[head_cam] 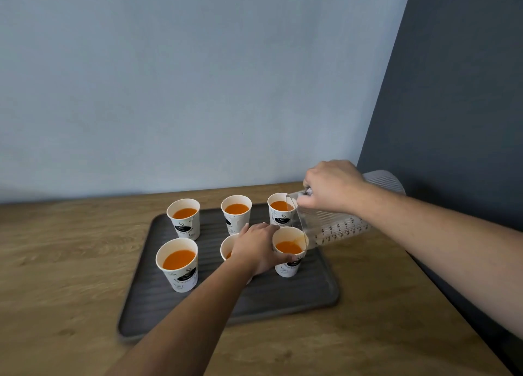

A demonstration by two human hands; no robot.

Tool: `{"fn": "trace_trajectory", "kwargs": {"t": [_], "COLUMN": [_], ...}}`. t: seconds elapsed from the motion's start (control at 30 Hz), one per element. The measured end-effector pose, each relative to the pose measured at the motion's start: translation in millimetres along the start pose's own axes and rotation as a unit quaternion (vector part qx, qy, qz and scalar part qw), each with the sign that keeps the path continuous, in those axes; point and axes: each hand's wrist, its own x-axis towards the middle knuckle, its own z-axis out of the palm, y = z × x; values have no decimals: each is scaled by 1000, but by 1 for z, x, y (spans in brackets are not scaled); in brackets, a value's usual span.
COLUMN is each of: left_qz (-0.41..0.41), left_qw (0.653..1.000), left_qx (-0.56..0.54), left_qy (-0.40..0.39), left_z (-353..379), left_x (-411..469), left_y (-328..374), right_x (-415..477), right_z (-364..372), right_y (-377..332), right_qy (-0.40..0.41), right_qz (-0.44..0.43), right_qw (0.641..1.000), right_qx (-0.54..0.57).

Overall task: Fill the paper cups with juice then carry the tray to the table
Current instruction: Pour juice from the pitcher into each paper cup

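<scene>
The wooden desk [70, 262] carries a dark ribbed tray [283, 296], set at an angle to its near edge, with six paper cups on it in two rows of three. The tray looks stiff and has a raised rim. Loaded with six open cups of liquid, it should be fairly heavy and apt to slosh, so I judge the place to take it is by the rim at two opposite ends, kept level.

The clear measuring jug [325, 228] is tipped far over, its mouth at the rim of the near right cup [289, 252]. Little or no juice shows inside it, so it is probably light now; the hard, smooth wall could slip, and the handle is the sensible hold. The right hand [331, 186] is closed over the jug's top, where the handle seems to be, though the fingers hide it.

The cups are thin paper, light, and easy to crush or tip, so a gentle hold low on the wall suits them. The left hand [259, 248] wraps loosely about the near right cup from its left side, fingers curled on the wall below the rim, steadying it without squeezing it out of shape. This grip partly hides the near middle cup [227, 248], whose fill I cannot judge.

The other four cups, including the near left cup [178, 265], hold orange juice well below their rims.
</scene>
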Motion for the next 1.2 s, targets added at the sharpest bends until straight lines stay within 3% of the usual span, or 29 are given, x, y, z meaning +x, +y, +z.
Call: {"fn": "trace_trajectory", "kwargs": {"t": [0.4,0.83,1.07,1.2], "left_qz": [8,8,-7,0], "left_qw": [1000,1000,1000,1000], "left_qx": [-4,-4,2,-4], "left_qy": [9,8,3,6], "left_z": [2,0,3,3], "left_x": [1,0,0,0], "left_y": [-2,-1,-1,0], "right_x": [4,-4,-17,-38], "right_z": [0,-11,0,14], "right_y": [-12,1,31,62], "right_qy": [14,27,57,127], "right_qz": [-65,-27,101,213], "right_qw": [995,999,985,913], "right_qx": [-71,-15,125,324]}}
